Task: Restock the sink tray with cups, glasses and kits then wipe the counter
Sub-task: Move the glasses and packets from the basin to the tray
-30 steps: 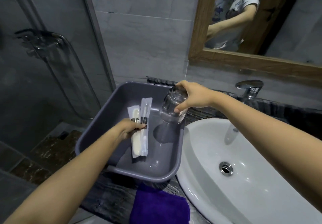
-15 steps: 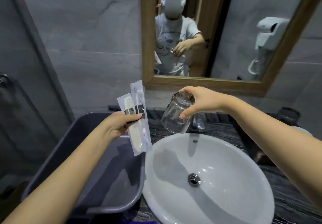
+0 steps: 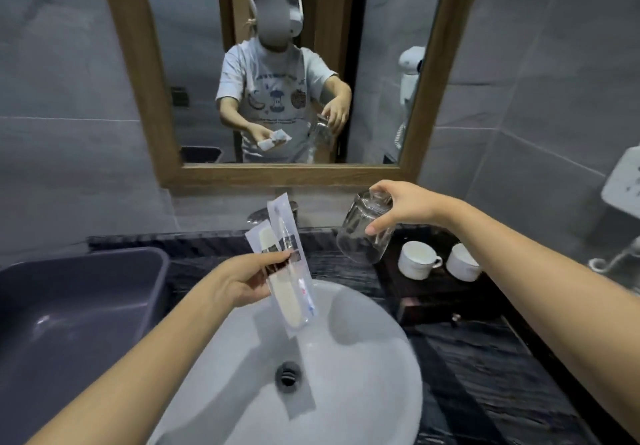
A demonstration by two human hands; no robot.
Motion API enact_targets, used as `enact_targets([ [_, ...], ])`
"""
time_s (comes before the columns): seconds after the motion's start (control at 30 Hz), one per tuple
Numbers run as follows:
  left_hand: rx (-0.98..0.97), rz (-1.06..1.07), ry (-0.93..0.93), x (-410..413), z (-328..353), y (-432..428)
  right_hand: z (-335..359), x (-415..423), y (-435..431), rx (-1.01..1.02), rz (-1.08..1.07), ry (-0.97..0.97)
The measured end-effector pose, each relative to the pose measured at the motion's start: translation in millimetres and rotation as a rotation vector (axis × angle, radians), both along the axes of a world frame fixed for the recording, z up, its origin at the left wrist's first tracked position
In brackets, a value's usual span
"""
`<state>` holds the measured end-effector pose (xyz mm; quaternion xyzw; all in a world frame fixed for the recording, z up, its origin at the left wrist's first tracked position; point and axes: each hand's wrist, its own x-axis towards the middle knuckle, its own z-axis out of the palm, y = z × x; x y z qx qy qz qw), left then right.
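My left hand (image 3: pixel 242 280) grips two clear-wrapped kits (image 3: pixel 287 264), a toothbrush pack and a comb pack, held upright over the white basin (image 3: pixel 363 358). My right hand (image 3: pixel 401 207) holds a clear glass (image 3: pixel 363 233) by its base, mouth tilted down, in the air just left of the dark wooden tray (image 3: pixel 436 292). Two white cups (image 3: pixel 417 259) stand side by side on that tray, at the right of the basin.
A grey plastic bin (image 3: pixel 86 306) sits on the dark counter (image 3: pixel 485 375) at the left. The tap (image 3: pixel 258 216) is behind the kits, under the wood-framed mirror (image 3: pixel 433 80). A wall hair dryer and a socket plate (image 3: pixel 623 184) are at the right.
Both hands have moved right, from over the grey bin to over the basin, carrying the kits and the glass. The view has swung right, so the tray with cups now shows.
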<state>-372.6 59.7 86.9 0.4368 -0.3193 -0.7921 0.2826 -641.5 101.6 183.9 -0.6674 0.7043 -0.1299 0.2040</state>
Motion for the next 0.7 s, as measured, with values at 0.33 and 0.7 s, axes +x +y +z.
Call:
enact_targets([
  [0.33,0.028,0.043,0.008,-122.1,-15.1,4.6,-27.6,-131.6,-40.0,-0.093,-0.154,-0.073],
  [0.7,0.056,0.154,-0.085,-147.5,-35.6,-9.6,-81.1,-175.5,-84.2,-0.069,-0.262,-0.076],
])
